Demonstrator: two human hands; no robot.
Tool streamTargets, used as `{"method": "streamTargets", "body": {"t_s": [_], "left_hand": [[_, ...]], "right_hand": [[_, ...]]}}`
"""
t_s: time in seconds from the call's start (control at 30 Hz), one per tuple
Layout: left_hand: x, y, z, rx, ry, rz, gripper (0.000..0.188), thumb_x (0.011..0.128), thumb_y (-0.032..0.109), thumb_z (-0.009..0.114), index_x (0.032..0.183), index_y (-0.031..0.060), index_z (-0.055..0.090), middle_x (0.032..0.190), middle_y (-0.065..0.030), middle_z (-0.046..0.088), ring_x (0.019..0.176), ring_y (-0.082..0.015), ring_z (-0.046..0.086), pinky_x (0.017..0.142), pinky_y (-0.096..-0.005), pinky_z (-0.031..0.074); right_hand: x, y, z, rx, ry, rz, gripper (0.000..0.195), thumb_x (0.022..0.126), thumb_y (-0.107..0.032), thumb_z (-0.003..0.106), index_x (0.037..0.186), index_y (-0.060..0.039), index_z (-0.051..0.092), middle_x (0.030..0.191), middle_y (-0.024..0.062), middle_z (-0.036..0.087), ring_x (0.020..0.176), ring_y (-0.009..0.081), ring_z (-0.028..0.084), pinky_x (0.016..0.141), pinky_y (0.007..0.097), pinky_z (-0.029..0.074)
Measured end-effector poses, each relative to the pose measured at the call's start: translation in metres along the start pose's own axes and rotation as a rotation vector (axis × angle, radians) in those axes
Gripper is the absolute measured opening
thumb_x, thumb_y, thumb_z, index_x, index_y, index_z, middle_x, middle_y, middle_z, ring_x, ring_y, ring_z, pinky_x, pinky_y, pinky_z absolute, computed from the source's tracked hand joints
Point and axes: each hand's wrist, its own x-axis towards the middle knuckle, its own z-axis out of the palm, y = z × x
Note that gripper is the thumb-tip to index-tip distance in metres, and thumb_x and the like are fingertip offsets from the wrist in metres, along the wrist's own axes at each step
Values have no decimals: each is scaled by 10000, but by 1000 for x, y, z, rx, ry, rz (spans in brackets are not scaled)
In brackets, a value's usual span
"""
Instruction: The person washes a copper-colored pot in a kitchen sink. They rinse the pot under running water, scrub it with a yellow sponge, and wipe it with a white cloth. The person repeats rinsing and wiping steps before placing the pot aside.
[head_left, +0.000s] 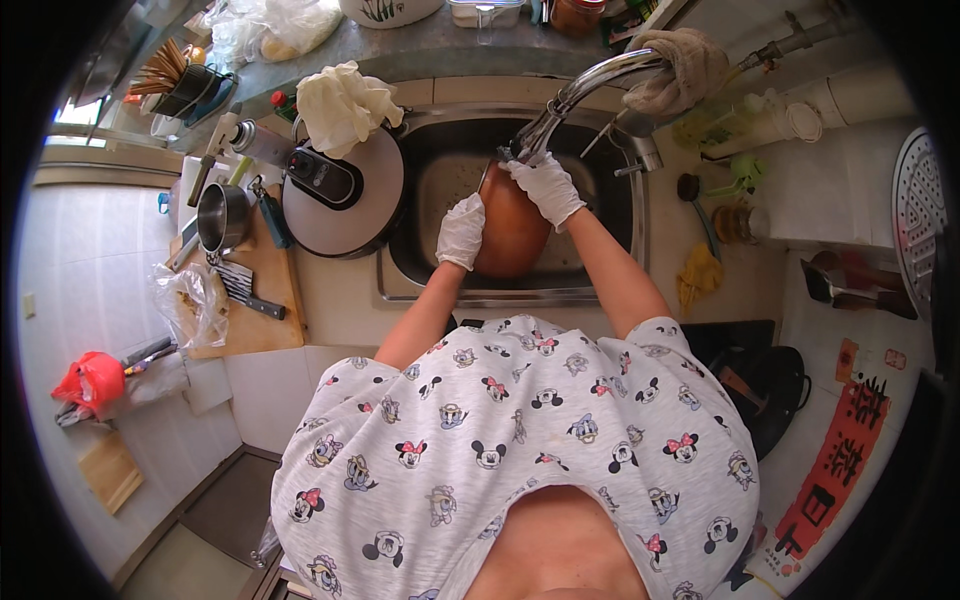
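A rounded orange-brown vessel is tilted inside the stainless steel sink. My left hand, in a white glove, grips its left edge. Also gloved in white, my right hand lies against the vessel's far right side, just under the chrome faucet spout. A small dark, rough scrap, perhaps scrubbing wool, shows at the right fingertips. The glove and spout hide whether that hand grips it. The vessel's inside is mostly turned from view.
Left of the sink stands a round-lidded electric cooker with a pale glove above it. A cleaver lies on the wooden cutting board, near a steel saucepan. A brush and yellow cloth lie right.
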Motion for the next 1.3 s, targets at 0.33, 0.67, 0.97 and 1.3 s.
{"method": "streamTargets", "body": {"t_s": [0.33, 0.67, 0.97, 1.3], "left_hand": [[-1, -17, -5, -12, -26, -114, 268, 850, 81, 489, 1099, 8, 556, 953, -176, 625, 884, -348, 614, 780, -422, 504], [5, -22, -12, 18, 28, -243, 170, 865, 87, 478, 997, 25, 566, 825, -176, 624, 787, -342, 621, 698, -439, 509], [0, -7, -7, -1733, 324, -1214, 525, 970, 475, 404, 1240, 44, 531, 1197, -91, 606, 1044, -248, 595, 930, -408, 472], [-9, -17, 34, -1960, 253, -1069, 517, 977, 502, 377, 1258, 96, 532, 1248, -71, 590, 1138, -252, 563, 983, -418, 448]], "right_hand": [[24, 171, -5, -541, 71, -59, 265, 859, -217, 594, 1056, -48, 645, 1058, 196, 644, 1021, 363, 596, 900, 408, 463], [52, 24, -62, 786, 4, 38, 508, 930, -310, 536, 1322, -20, 393, 1248, 79, 487, 1150, 255, 490, 935, 442, 447], [14, 136, -23, 405, -60, 596, 558, 938, -474, 358, 1187, -13, 552, 1241, 184, 568, 1189, 298, 492, 984, 339, 373], [22, 137, -6, 1113, 7, 864, 299, 953, -248, 411, 1137, -81, 578, 1166, 86, 636, 1045, 243, 592, 919, 362, 459]]}}
